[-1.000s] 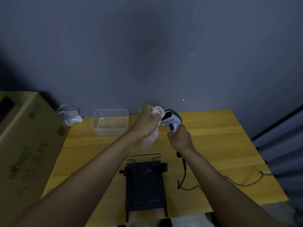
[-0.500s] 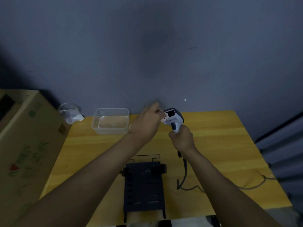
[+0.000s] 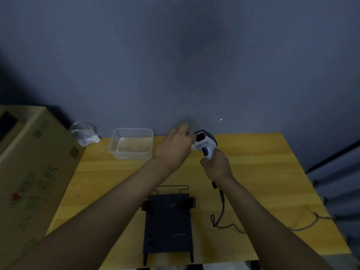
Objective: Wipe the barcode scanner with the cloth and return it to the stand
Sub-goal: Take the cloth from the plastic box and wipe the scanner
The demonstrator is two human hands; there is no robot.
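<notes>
My right hand (image 3: 216, 164) grips the handle of the white and dark barcode scanner (image 3: 205, 142), holding it upright above the back of the yellow table (image 3: 263, 172). My left hand (image 3: 175, 147) is closed around the pale cloth (image 3: 194, 146), which is pressed against the scanner's front; only a small corner of the cloth shows. The black stand (image 3: 167, 227) lies flat on the table near the front edge, below both hands. The scanner's cable (image 3: 222, 211) hangs from the handle and trails right across the table.
A clear plastic tub (image 3: 132, 146) stands at the back left of the table, with a crumpled plastic bag (image 3: 84, 133) beside it. A large cardboard box (image 3: 29, 172) fills the left side. A grey wall rises right behind the table.
The cloth hung loosely below my left hand before; now it is bunched inside the fist against the scanner's front. Both hands stayed roughly where they were.
</notes>
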